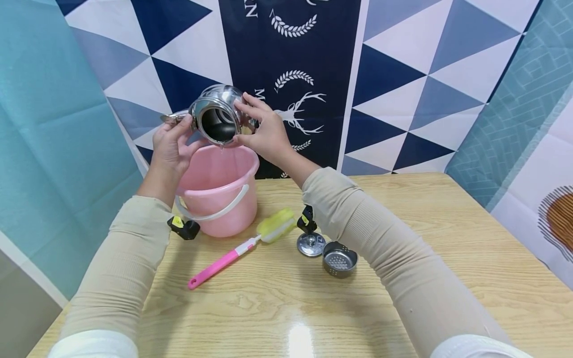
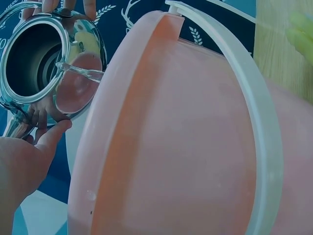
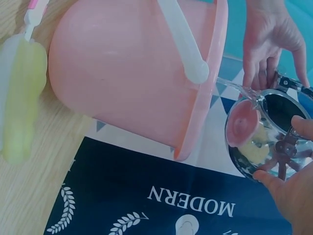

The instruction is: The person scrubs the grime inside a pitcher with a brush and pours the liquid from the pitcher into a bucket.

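Observation:
Over the pink bucket (image 1: 233,221) a shiny metal teapot (image 1: 219,93) is tipped on its side, its round mouth facing down toward me. My left hand (image 1: 172,146) holds it at the handle side. The right hand (image 1: 267,130) grips the pot's body from the other side, thumb near the mouth and fingers over the top. A thin stream of water (image 2: 87,73) runs from the lip toward the bucket, plain in both wrist views. The dark inside of the pot is partly visible.
A bottle brush (image 1: 219,268) with a pink handle and yellow-and-white sponge head lies in front of the bucket. Right of it on the wooden table are a small metal lid (image 1: 311,244) and a perforated strainer basket (image 1: 340,266). A patterned cloth (image 1: 389,74) hangs behind.

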{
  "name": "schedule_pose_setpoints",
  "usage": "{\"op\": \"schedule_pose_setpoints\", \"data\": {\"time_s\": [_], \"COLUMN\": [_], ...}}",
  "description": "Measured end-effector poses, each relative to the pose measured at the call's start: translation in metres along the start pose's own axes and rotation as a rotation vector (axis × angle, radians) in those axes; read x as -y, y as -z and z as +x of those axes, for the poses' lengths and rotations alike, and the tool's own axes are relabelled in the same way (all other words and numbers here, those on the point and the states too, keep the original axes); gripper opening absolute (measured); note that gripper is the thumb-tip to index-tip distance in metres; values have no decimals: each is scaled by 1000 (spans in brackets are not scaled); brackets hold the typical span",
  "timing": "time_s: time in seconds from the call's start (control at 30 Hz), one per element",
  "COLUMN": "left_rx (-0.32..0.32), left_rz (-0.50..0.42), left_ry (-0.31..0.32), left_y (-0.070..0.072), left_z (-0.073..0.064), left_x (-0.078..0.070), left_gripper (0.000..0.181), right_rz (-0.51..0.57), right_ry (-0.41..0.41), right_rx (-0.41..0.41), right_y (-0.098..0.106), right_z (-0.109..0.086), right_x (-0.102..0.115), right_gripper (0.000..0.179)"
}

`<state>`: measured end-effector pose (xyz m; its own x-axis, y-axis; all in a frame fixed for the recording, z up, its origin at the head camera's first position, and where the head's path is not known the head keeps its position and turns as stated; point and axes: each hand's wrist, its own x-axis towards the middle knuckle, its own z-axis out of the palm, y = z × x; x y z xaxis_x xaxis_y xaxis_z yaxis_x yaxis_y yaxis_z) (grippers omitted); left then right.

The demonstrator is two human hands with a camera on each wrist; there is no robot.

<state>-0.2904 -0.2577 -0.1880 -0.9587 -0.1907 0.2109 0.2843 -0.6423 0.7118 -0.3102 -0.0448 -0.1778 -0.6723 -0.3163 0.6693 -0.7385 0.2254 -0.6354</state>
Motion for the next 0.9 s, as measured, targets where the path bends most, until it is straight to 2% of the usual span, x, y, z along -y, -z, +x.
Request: {"op": "schedule_pose_setpoints", "data": {"time_s": [0.23,0.9], "left_rx": [-12,-52], "left_rz": [37,-5], "left_ry": [-45,-55], "left_y": [-1,-4], "left_z": [1,-2], "left_x": [2,1], "left_gripper": [36,43], "right_rz": [28,-20], "right_ry": [3,42], "right_rx": [3,6], "right_y": [-2,0], "right_z": [0,-2], "right_x": [1,4], "right_gripper": [65,65]}}
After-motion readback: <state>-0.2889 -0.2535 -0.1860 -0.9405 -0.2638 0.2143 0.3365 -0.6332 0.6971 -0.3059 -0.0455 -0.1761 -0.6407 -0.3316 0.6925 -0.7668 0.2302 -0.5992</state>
